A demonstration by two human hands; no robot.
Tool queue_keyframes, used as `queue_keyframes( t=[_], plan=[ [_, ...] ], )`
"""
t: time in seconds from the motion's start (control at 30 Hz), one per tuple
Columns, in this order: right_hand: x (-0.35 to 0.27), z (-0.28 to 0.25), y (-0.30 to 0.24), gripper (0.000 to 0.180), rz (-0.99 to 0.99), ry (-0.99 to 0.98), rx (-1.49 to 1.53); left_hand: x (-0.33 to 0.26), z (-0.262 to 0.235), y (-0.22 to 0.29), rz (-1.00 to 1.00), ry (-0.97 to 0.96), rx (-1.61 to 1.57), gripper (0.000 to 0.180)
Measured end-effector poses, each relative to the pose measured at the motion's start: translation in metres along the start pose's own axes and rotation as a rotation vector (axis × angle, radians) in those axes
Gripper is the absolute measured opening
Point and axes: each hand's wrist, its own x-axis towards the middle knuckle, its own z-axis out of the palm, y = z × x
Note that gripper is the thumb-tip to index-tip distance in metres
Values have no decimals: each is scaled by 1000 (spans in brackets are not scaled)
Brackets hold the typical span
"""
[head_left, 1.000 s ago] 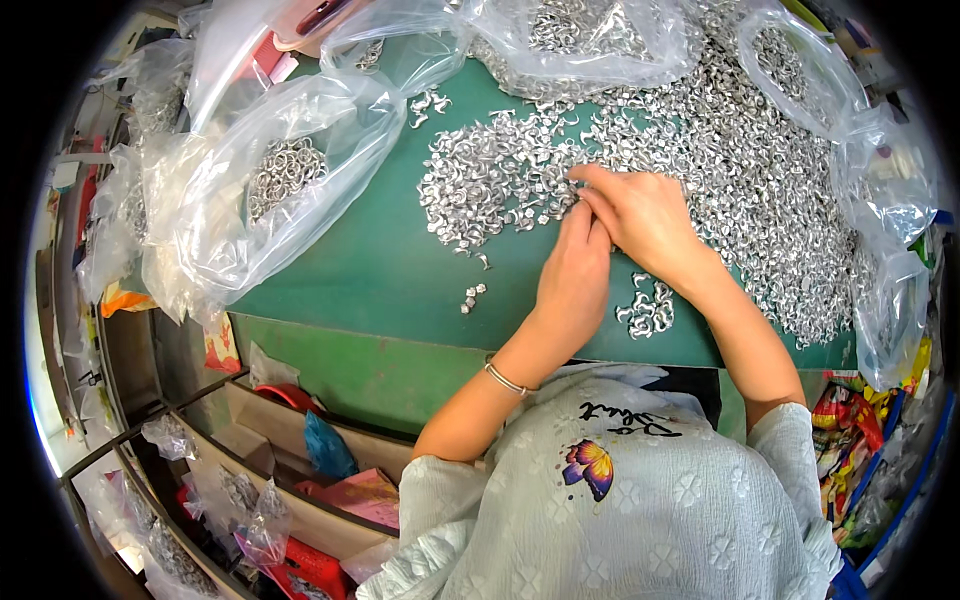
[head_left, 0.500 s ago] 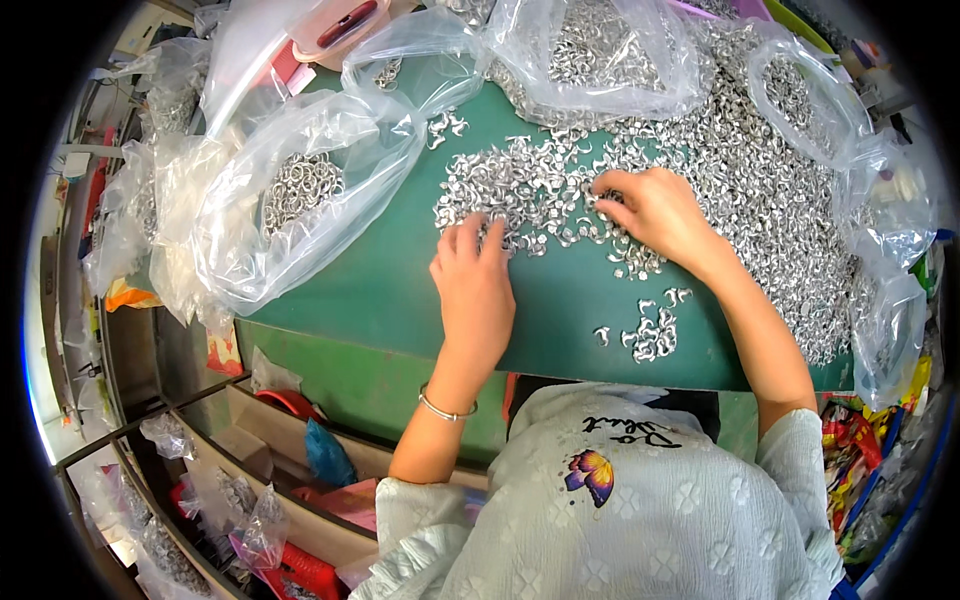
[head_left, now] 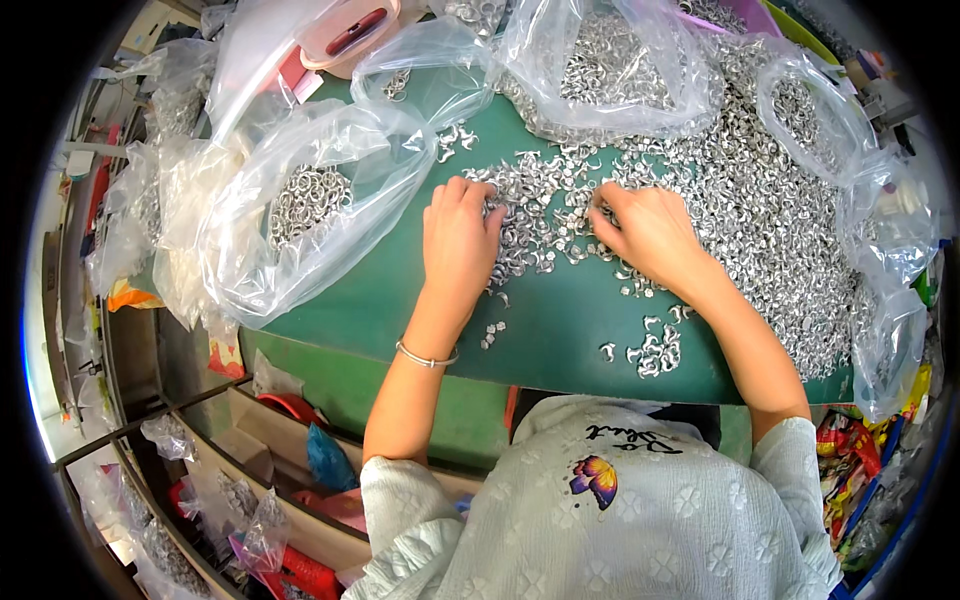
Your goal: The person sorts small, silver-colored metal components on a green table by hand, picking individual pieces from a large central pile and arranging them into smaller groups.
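Many small curved silvery metal pieces lie in a loose pile (head_left: 535, 215) on the green tabletop (head_left: 370, 300). At the pile's left edge is my left hand (head_left: 460, 235), its fingers bent and close together, the tips partly hidden; whatever they hold is hidden too. My right hand (head_left: 645, 232) rests at the pile's right side with thumb and forefinger curled around some of the metal pieces. A few loose pieces (head_left: 491, 335) lie nearer me, below my left hand. Another small cluster (head_left: 655, 352) sits near the front edge, left of my right forearm.
A much larger heap (head_left: 770, 230) of the same pieces covers the right side. An open plastic bag (head_left: 240, 275) holding metal rings (head_left: 308, 205) stands left. Another bag (head_left: 690, 115) of pieces is at the back, near a pink container (head_left: 350, 62). Shelving (head_left: 240, 475) stands lower left.
My left hand has moved away from me and slightly left, onto the pile's left edge. Several loose pieces now show below it. The right hand has barely shifted.
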Motion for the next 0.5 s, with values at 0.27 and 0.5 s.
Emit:
queue_keyframes(
  t=[0.27,0.5],
  plan=[
    [-51,-21,-8,8,-159,-467,242,-3,-1,2,41,15,0,19],
    [25,3,-7,13,-43,92,92,0,-1,4,34,23,31,14]
  ],
)
